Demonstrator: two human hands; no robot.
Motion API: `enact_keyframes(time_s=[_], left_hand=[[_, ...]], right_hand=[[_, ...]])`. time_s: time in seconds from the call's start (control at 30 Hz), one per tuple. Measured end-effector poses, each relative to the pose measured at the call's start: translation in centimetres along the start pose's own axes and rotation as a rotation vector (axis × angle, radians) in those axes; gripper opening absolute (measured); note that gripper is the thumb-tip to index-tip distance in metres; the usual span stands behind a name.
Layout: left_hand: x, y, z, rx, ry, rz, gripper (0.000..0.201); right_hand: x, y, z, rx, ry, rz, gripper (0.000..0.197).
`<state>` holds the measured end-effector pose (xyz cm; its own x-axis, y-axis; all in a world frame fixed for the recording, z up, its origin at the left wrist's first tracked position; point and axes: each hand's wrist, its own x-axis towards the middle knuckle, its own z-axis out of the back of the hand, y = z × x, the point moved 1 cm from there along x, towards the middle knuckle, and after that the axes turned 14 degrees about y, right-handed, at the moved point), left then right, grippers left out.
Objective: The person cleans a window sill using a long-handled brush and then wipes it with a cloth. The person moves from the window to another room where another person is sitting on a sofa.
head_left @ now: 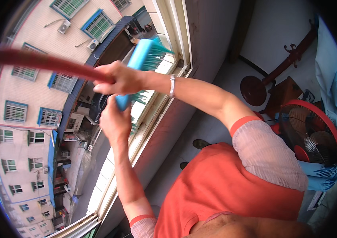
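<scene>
A broom with a bright blue head (140,55) and teal bristles is held at the open window, over the pale tiled ledge (105,166). Its red handle (51,66) reaches out to the left and is smeared by motion. My right hand (124,78), with a silver bracelet at the wrist, is closed round the handle where it meets the head. Just below it, my left hand (115,122) is closed on the lower end of the blue head. The bristles face right, toward the window frame (184,27), and their lower tips hang close over the ledge.
Outside, a street far below runs along a tiled building (16,137) with barred windows and air conditioners. Indoors on the right are a red-rimmed fan (310,133), a dark wooden stand with a round base (252,90), and blue cloth (329,55).
</scene>
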<state>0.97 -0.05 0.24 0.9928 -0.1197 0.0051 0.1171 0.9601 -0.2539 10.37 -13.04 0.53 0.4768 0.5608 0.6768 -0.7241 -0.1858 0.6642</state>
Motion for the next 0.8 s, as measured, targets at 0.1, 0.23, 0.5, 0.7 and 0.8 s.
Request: enact_keyframes(time_s=[0.1, 0.23, 0.5, 0.7, 0.8], left_hand=[[-2.8, 4.0, 2.4, 0.000, -0.099, -0.005, 0.045], [-6.7, 6.7, 5.2, -0.026, 0.018, -0.070, 0.041], [-6.4, 3.7, -2.5, 0.025, 0.155, -0.202, 0.042], [-1.2, 1.2, -3.3, 0.072, 0.042, -0.083, 0.033], [-1.5, 2.7, -0.5, 0.066, -0.052, -0.017, 0.041]], right_hand=[[3.1, 3.5, -3.9, -0.037, 0.042, 0.092, 0.026], [2.9, 8.1, -7.3, -0.006, 0.152, -0.070, 0.020], [-6.2, 3.7, -6.5, 0.003, -0.168, -0.177, 0.020], [-4.0, -0.4, -2.3, -0.120, -0.204, -0.041, 0.029], [0.4, 0.3, -2.9, -0.171, -0.136, 0.035, 0.029]])
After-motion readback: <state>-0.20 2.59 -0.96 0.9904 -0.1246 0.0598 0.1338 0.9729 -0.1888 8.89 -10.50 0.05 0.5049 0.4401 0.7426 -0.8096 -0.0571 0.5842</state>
